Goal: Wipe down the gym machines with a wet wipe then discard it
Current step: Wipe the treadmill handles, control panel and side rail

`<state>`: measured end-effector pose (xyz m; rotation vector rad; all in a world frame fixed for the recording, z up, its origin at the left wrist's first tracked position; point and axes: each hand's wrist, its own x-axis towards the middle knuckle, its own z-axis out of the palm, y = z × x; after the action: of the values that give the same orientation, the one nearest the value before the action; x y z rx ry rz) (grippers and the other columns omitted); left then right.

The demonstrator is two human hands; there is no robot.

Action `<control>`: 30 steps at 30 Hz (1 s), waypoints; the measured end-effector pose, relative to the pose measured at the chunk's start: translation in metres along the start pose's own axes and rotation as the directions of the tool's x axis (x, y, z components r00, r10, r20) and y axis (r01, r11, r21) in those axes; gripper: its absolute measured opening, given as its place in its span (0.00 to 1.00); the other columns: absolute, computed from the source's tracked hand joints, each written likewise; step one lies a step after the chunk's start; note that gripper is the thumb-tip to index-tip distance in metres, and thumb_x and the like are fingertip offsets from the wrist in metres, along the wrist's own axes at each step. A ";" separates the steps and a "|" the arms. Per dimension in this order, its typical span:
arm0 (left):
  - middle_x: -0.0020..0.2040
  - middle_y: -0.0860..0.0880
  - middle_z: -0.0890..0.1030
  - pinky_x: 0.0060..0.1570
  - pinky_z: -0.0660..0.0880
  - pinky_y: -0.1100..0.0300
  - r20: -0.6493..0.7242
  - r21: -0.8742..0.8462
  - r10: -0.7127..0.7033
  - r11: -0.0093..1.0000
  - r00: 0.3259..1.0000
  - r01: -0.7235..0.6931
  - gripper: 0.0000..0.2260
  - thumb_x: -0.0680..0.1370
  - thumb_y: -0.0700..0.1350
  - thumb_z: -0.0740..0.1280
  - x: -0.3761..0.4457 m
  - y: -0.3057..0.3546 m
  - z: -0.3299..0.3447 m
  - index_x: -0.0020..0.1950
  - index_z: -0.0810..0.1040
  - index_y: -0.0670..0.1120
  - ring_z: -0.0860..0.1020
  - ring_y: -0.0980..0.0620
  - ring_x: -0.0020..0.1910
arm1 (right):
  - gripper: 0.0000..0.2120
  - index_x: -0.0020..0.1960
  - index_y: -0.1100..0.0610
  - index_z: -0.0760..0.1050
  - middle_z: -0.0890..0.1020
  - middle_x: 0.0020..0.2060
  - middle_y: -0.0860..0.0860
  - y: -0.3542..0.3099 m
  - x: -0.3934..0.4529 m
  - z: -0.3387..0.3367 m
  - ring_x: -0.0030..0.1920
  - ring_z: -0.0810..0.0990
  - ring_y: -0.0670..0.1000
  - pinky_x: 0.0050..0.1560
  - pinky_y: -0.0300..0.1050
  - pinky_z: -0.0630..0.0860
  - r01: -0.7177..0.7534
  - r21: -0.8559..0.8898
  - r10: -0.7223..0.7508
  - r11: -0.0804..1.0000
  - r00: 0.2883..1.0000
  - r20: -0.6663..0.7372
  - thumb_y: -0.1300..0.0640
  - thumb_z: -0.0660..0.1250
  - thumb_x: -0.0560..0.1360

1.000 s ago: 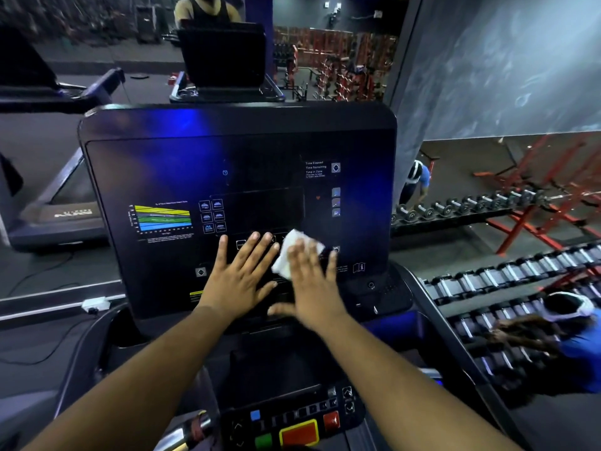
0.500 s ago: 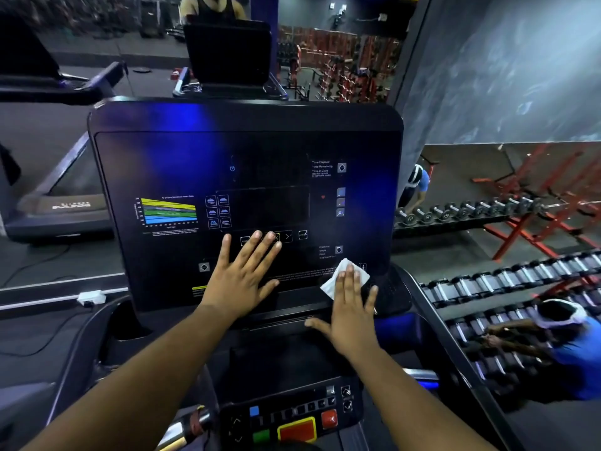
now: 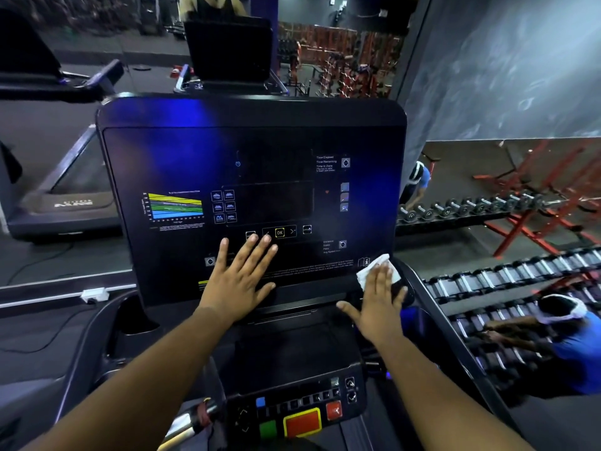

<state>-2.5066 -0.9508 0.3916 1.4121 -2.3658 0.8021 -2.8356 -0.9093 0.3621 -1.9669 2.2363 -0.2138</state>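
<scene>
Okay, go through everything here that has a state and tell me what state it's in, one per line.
Left hand: flat, fingers straight, resting on the console.
Right hand: flat, pressing the wipe.
Wipe: crumpled, at console's lower right corner.
Console: screen dark, OK button lit.

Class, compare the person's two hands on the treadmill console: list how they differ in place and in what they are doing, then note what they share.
1. The left hand lies bare on the treadmill console; the right hand presses a white wet wipe under its fingers.
2. The left hand sits near the panel's lower middle, just below the OK button; the right hand is at the lower right corner.

Shared: both lie flat with fingers straight and spread.
</scene>
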 end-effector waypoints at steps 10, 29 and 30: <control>0.84 0.48 0.49 0.78 0.45 0.34 0.002 -0.036 -0.016 0.999 1.000 0.016 0.35 0.81 0.65 0.52 -0.011 -0.007 -0.004 0.84 0.54 0.50 0.50 0.48 0.83 | 0.61 0.81 0.58 0.34 0.35 0.81 0.57 -0.099 -0.040 0.034 0.80 0.31 0.56 0.72 0.73 0.34 0.425 -0.130 -0.423 0.896 0.905 0.044 0.16 0.43 0.65; 0.84 0.46 0.48 0.76 0.43 0.28 0.169 0.039 -0.300 0.954 0.939 0.298 0.47 0.73 0.76 0.51 -0.098 -0.100 -0.033 0.84 0.52 0.48 0.48 0.45 0.83 | 0.57 0.83 0.55 0.38 0.36 0.81 0.53 -0.246 0.031 -0.065 0.81 0.36 0.55 0.71 0.76 0.33 0.550 -0.395 -0.647 0.736 0.742 -0.172 0.19 0.48 0.68; 0.84 0.46 0.48 0.76 0.43 0.29 0.169 0.040 -0.319 0.948 0.933 0.317 0.47 0.73 0.76 0.51 -0.101 -0.102 -0.033 0.84 0.52 0.48 0.47 0.45 0.83 | 0.58 0.83 0.56 0.39 0.37 0.81 0.54 -0.246 0.023 -0.054 0.81 0.37 0.56 0.72 0.78 0.35 0.567 -0.381 -0.651 0.731 0.746 -0.140 0.19 0.49 0.67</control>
<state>-2.3704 -0.8964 0.4008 1.8764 -2.1656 0.6276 -2.6118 -0.9630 0.4660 -2.9879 1.7204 -0.2104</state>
